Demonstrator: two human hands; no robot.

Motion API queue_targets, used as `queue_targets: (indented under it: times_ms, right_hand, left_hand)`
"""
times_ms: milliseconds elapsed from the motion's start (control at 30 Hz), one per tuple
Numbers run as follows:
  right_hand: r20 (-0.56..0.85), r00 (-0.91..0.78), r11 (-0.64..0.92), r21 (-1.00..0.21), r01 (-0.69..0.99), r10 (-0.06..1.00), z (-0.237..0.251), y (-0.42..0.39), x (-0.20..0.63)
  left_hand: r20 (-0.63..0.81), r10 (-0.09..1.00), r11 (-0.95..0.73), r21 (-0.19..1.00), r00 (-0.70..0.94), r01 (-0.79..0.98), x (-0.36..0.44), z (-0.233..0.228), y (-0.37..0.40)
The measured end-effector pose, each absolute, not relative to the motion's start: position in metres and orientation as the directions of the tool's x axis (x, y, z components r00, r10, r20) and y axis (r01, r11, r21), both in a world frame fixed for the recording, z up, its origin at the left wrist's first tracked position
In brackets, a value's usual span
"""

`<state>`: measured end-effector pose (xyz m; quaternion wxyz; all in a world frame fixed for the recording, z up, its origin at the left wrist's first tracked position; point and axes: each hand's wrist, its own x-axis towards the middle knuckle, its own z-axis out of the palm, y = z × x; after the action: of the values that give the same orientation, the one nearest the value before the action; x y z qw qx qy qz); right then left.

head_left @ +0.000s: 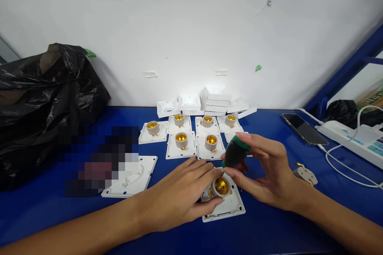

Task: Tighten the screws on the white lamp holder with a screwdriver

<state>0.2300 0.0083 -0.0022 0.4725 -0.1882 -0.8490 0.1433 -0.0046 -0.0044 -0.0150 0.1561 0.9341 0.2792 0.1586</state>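
My left hand [194, 189] is closed around a lamp socket [221, 186] with a brass-coloured threaded inside, steadying it on a square white plate [231, 209]. My right hand [266, 175] grips a short screwdriver [236, 151] with a black and green handle. It is tilted, and its shaft points down toward the socket's rim; the tip is partly hidden by my left fingers. Just behind my hands stand several more plates with sockets on them, such as one socket [181, 140] and another socket [211, 142].
White square covers [188, 102] are piled against the wall. A bare plate [146, 171] lies left, beside a blurred-out patch. Farther left sits a black plastic bag [50, 99]. At right are a loose socket [305, 175], a phone [303, 128] on a cable and a power strip [350, 137].
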Motion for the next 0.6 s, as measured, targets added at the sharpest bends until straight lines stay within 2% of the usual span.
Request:
queue_targets:
  times_ms: [233, 400, 600]
  right_hand:
    - [0.724, -0.520, 0.890, -0.401, 0.217, 0.453, -0.0017, 0.0069, 0.2292]
    - [0.732, -0.501, 0.886, -0.408, 0.219, 0.461, -0.0027, 0.0065, 0.2300]
    - [0.702, -0.547, 0.882, -0.436, 0.176, 0.456, -0.0010, 0.0077, 0.2306]
  left_hand:
    - [0.182, 0.580, -0.781, 0.402, 0.794, 0.478, -0.0044, -0.0130, -0.0050]
    - [0.217, 0.577, -0.789, 0.398, 0.787, 0.468, -0.0052, -0.0151, -0.0059]
    - [0.161, 0.585, -0.769, 0.421, 0.795, 0.481, -0.0044, -0.0116, -0.0054]
